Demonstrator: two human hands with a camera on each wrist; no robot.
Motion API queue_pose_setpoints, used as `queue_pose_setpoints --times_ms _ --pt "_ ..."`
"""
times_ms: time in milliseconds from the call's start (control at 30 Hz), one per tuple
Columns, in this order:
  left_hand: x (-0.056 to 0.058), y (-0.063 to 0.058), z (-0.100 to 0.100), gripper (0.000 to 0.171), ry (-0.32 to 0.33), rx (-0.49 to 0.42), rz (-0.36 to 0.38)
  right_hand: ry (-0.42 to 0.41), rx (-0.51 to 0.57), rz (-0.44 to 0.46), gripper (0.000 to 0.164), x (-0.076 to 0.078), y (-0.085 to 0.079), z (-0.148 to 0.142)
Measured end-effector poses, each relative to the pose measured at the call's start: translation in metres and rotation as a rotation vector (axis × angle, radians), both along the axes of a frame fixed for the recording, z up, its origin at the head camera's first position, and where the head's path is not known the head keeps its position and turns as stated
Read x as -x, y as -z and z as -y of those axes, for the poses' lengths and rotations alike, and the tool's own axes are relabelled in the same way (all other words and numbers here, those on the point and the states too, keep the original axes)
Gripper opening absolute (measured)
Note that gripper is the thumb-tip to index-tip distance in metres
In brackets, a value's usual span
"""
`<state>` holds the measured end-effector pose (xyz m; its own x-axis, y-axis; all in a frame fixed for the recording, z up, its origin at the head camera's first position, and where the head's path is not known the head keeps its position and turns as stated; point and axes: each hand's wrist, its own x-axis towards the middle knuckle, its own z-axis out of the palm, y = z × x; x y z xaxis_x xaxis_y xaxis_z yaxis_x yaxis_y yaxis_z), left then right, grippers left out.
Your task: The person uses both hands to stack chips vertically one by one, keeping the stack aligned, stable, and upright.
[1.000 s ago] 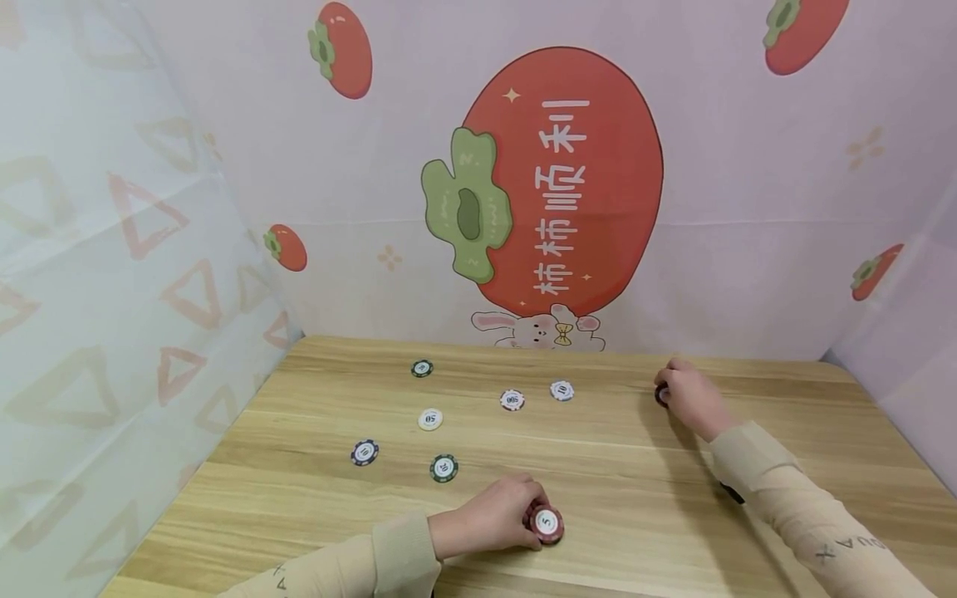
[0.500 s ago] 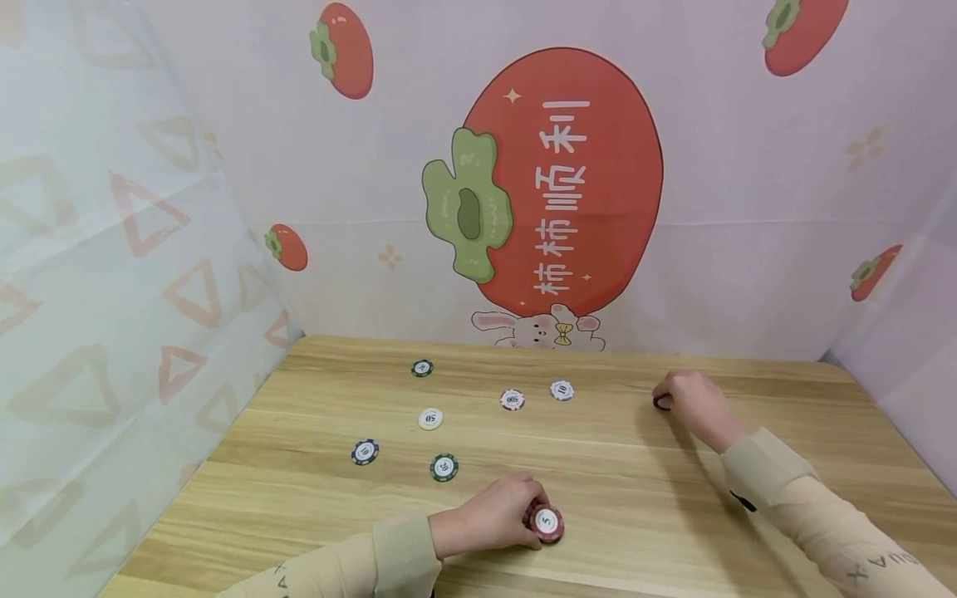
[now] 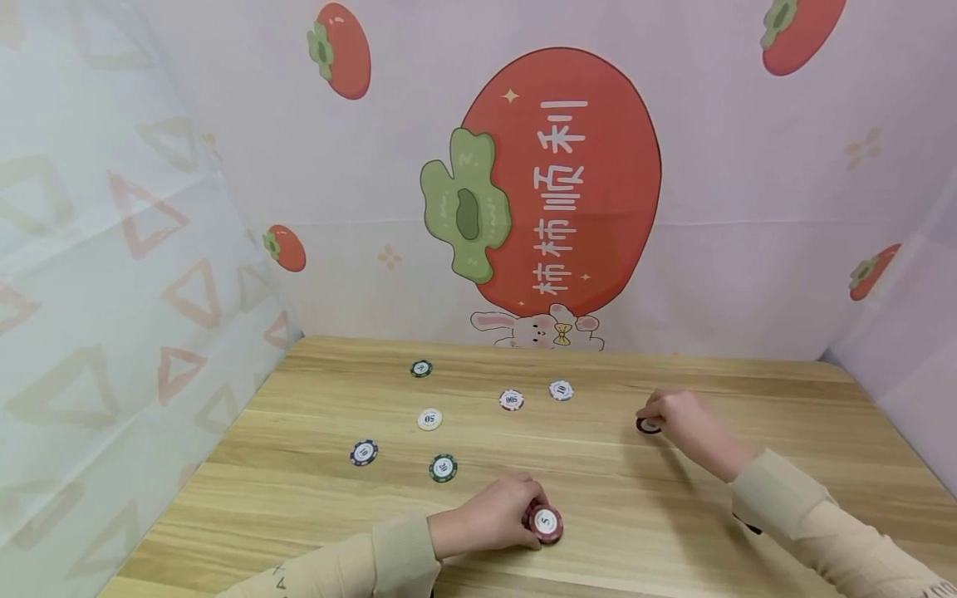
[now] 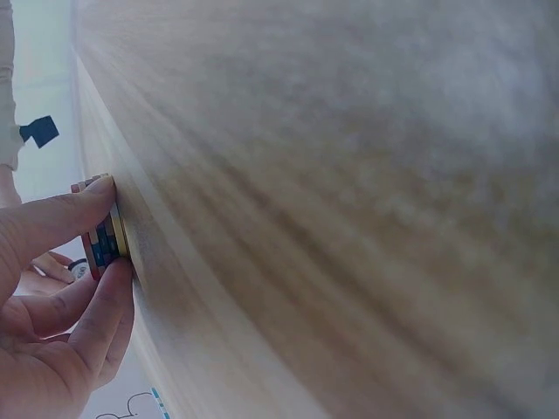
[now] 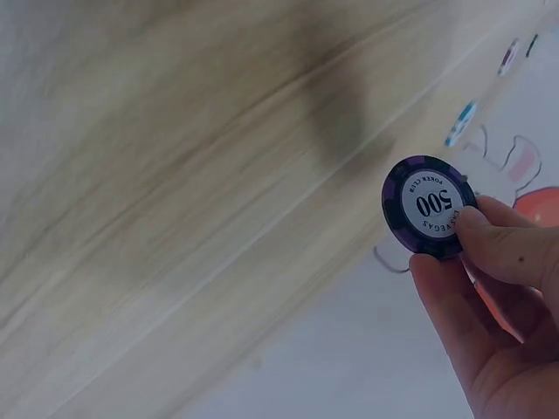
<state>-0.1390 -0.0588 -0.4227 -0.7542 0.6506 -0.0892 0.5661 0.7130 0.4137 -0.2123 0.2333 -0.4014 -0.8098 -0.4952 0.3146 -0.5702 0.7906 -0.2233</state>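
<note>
Back wall: is showing a big red fruit with white writing, smaller fruits surrounding it
Rabbit drawing: is peeking out beneath the big fruit
Left wall: is displaying pale and reddish triangles
Right wall: is standing pale pink
Table: is stretching between the walls in light wood grain
Light: is spreading softly

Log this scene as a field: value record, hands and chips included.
left hand: pinches chip stack
stack top: red chip marked 5
right hand: pinches dark chip marked 500
loose chips, far: dark green chip, red-edged white chip, blue-edged white chip
loose chips, nearer: cream chip, blue chip, green chip
surface: wood-grain table
backdrop: sheet printed with red fruit
</note>
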Motion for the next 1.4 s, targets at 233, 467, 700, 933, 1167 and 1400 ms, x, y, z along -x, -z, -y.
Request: queue_pose_setpoints --times_ms 233,467,700,933,1167,1400 --pt "0.000 0.000 -0.001 0.036 0.002 0.005 -0.002 -0.049 0.015 -0.048 0.016 -0.013 -0.001 0.015" --pt "0.000 -0.002 0.000 0.036 -0.002 0.008 0.001 -0.078 0.056 -0.031 0.014 -0.023 -0.005 0.030" --pt "-0.001 -0.002 -0.001 0.037 -0.003 0.008 -0.009 -0.126 0.082 -0.045 0.015 -0.035 -0.009 0.046" --pt "-0.001 -0.002 -0.001 0.037 -0.009 0.015 -0.011 -0.157 0.141 -0.028 0.017 -0.043 -0.012 0.058" --pt "0.000 -0.001 0.000 0.036 -0.005 0.012 0.003 -0.167 0.220 0.026 0.016 -0.049 -0.010 0.066" --pt "0.002 0.000 0.000 0.035 0.005 0.016 0.005 -0.093 0.341 0.250 0.010 -0.055 -0.010 0.074"
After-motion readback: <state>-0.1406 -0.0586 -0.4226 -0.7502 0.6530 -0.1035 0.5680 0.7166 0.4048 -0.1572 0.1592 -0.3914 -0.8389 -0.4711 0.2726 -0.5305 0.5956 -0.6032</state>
